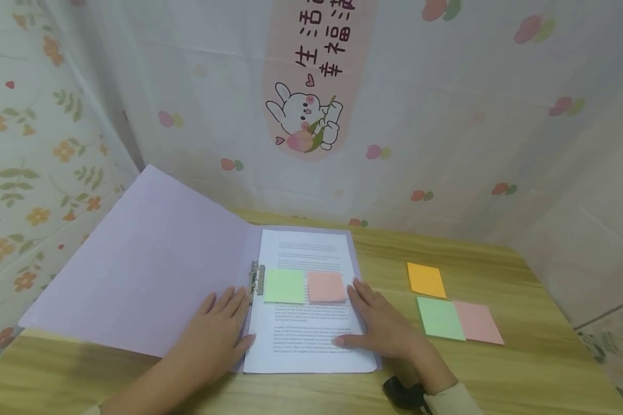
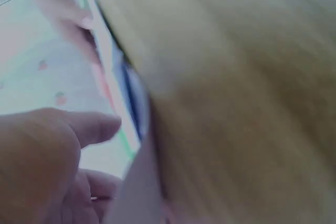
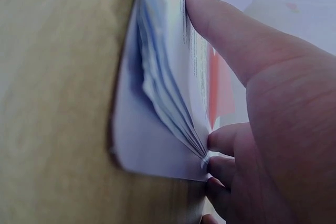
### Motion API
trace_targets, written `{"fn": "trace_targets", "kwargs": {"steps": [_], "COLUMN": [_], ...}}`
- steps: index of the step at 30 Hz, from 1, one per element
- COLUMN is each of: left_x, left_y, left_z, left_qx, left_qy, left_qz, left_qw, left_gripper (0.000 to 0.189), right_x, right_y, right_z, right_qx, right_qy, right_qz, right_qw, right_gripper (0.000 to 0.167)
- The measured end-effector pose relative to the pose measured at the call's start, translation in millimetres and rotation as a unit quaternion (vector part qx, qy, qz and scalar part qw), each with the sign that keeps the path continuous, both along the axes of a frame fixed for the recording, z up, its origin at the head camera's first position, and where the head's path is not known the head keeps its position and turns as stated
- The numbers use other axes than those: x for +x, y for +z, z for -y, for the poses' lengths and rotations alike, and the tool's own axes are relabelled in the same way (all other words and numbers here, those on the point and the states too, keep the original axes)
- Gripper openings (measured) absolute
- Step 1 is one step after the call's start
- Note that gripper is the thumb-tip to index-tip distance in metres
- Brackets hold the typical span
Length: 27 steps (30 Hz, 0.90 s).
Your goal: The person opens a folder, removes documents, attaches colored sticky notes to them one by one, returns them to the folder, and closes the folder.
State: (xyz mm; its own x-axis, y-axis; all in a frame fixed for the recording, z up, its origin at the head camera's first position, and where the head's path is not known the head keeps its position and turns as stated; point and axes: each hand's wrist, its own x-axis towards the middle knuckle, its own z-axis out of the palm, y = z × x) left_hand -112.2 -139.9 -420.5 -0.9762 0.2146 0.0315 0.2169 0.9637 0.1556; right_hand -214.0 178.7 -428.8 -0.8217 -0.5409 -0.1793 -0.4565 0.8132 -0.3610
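A lilac folder (image 1: 187, 248) lies spread on the table, its left cover slanting upward. On its right side is a stack of printed sheets (image 1: 311, 357), beside a metal clip (image 1: 260, 280) at the spine. A green sticky note pad (image 1: 284, 286) and a pink one (image 1: 326, 287) sit side by side on the top sheet. My left hand (image 1: 215, 331) rests along the folder's spine below the clip, fingers extended. My right hand (image 1: 381, 325) lies at the stack's right edge, thumb over the page; in the right wrist view its fingertips (image 3: 219, 169) touch the fanned sheet edges (image 3: 173, 100).
Right of the folder, an orange sticky pad (image 1: 426, 280), a green pad (image 1: 441, 319) and a pink pad (image 1: 479, 322) lie on the wooden table (image 1: 529, 374). A black object (image 1: 405, 393) is by the right wrist. Patterned curtains (image 1: 446, 115) stand behind and at the sides.
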Motion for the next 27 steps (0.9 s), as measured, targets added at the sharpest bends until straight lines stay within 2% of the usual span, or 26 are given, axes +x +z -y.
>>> {"fn": "trace_targets", "kwargs": {"steps": [3,5,9,10,11,13,15,16,17,19,20,23,25,27], "left_x": [5.6,10.2,20.4,23.4,26.0,32.0,36.6,38.4,40.6,44.0,44.9,44.6,41.9,40.4], "left_y": [9.7,18.6,40.0,45.7,51.4,63.0,72.7,76.7,80.5,83.4,81.9,70.7,59.6,51.0], "left_z": [6.7,15.2,37.3,43.2,49.3,61.4,76.2,84.6,93.5,113.7,125.0,163.0,185.5,201.5], "left_qx": [-0.018,-0.029,-0.017,-0.01,0.0,0.019,0.045,0.067,0.091,0.155,0.197,0.288,0.315,0.335], "left_qy": [0.023,0.041,0.075,0.085,0.096,0.124,0.154,0.169,0.188,0.22,0.232,0.259,0.253,0.243], "left_qz": [-0.052,-0.094,-0.187,-0.218,-0.256,-0.333,-0.4,-0.417,-0.411,-0.364,-0.329,-0.175,-0.099,-0.033], "left_qw": [0.9982,0.9943,0.9794,0.9722,0.9618,0.9345,0.9026,0.8905,0.8874,0.8916,0.894,0.905,0.9095,0.9099], "left_gripper": [0.068,0.066,0.06,0.06,0.061,0.068,0.077,0.079,0.074,0.066,0.064,0.066,0.067,0.067], "right_x": [0.5,0.6,0.6,0.5,0.7,1.0,1.2,1.3,1.4,1.4,1.5,1.4,1.3,1.1], "right_y": [0.2,0.0,-0.9,-1.4,-1.4,-1.7,-1.6,-1.4,-1.3,-1.6,-1.4,-1.4,-1.3,-1.1], "right_z": [-1,0,0,0,0,1,1,1,1,1,1,0,0,0], "right_qx": [-0.001,-0.002,-0.002,0.0,-0.001,-0.003,-0.001,-0.001,-0.003,-0.001,-0.001,-0.005,-0.006,-0.006], "right_qy": [-0.001,-0.003,-0.004,-0.004,-0.003,0.0,-0.002,-0.003,-0.002,-0.004,-0.004,-0.001,0.001,0.003], "right_qz": [-0.002,-0.002,-0.006,-0.008,-0.009,-0.011,-0.011,-0.011,-0.011,-0.011,-0.01,-0.009,-0.01,-0.01], "right_qw": [1.0,1.0,1.0,1.0,1.0,0.9999,0.9999,0.9999,0.9999,0.9999,0.9999,0.9999,0.9999,0.9999], "right_gripper": [0.112,0.112,0.112,0.112,0.112,0.112,0.112,0.112,0.112,0.112,0.112,0.113,0.113,0.113]}}
